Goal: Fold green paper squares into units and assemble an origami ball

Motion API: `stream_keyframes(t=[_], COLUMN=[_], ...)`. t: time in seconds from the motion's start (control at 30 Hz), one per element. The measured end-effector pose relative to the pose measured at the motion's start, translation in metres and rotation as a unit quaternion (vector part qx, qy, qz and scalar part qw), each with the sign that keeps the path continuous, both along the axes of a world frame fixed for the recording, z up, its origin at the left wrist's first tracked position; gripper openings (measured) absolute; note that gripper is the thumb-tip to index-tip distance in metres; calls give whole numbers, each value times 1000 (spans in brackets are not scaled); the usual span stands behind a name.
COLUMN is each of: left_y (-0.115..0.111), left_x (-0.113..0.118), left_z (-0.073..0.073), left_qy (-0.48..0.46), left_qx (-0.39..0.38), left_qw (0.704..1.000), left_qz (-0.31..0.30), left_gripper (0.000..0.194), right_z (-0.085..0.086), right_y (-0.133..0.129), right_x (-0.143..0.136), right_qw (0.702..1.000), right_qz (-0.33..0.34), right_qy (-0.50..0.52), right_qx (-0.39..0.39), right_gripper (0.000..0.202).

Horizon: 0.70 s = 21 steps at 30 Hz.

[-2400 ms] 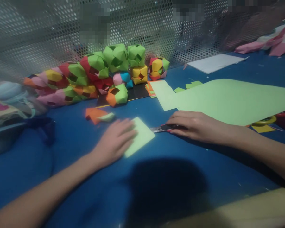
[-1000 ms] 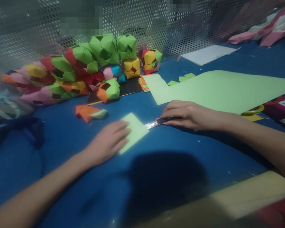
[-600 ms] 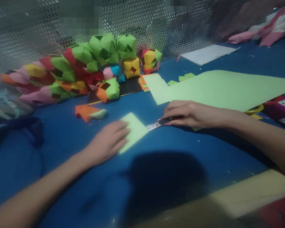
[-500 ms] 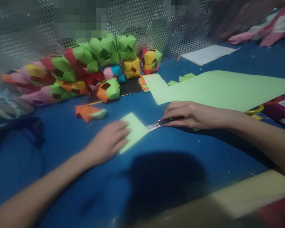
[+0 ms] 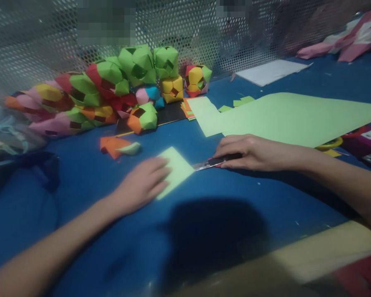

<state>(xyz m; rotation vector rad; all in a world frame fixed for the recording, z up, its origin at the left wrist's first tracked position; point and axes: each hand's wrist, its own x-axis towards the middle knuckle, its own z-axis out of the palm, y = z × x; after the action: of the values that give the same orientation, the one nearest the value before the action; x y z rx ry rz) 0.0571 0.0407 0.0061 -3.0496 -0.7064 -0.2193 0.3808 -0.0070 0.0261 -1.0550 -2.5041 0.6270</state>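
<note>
Right hand (image 5: 245,152) grasping a cutter (image 5: 218,161), angled slightly flatter than moments earlier, tip still at the right corner of the pale green square (image 5: 179,167); left hand (image 5: 146,181) (laid flat, blurred) steadying it on the desk (image 5: 111,251); work apparently little advanced

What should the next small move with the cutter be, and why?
Probably ease the cutter slowly leftward, stopping short of the fingers: the right hand grips it with its metal tip at the right corner of the small green paper, which the left hand holds flat. Whether the tip sits between layers, I can't tell.
</note>
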Motion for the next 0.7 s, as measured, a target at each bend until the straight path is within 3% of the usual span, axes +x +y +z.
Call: stream_keyframes(t=[0.7], left_y=[0], left_x=[1], left_z=[1], left_qy=[2], left_qx=[-3], left_qw=[1000], left_qz=[-4], left_gripper=[40], right_z=[-10], right_y=[-17], right_x=[-2], right_qw=[998], right_qz=[-49], right_qy=[-1], right_qx=[25], right_gripper=[36])
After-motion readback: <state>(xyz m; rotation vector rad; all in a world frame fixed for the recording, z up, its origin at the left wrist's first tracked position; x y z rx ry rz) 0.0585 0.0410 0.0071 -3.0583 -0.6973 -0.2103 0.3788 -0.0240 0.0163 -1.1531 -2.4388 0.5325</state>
